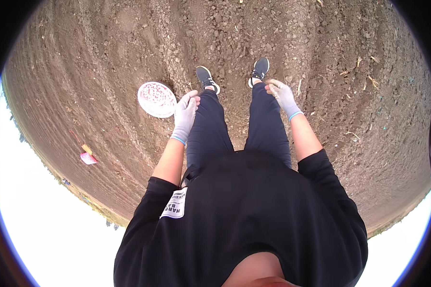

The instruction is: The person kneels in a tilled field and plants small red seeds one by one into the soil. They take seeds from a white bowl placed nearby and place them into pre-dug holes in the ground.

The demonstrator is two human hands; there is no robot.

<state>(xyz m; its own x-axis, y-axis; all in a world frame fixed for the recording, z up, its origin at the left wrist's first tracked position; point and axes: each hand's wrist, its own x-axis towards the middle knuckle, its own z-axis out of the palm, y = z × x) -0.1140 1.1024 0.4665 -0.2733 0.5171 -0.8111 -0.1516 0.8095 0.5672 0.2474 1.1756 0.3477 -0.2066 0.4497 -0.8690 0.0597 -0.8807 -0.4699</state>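
Observation:
My left hand (185, 113) wears a pale, thin work glove with a blue cuff and hangs beside my left thigh. Its fingers are bent and bare at some tips. A round white basin (158, 112) with mottled red-and-white small pieces (156, 94) in it appears to stand on the soil to the left. In the picture the hand meets the basin's right rim; whether they touch, I cannot tell. By my right knee is my right hand (283, 95), gloved alike, its fingers loosely curled. No held thing shows in either hand, but both palms are hidden.
Tilled brown soil (233, 32) with clods and shallow furrows surrounds me. My dark shoes (260, 69) stand apart on it. Dry plant stubble (373, 82) lies to the right. Farther left are a pink-and-white packet or bag (88, 158) and a yellow-orange object (87, 149).

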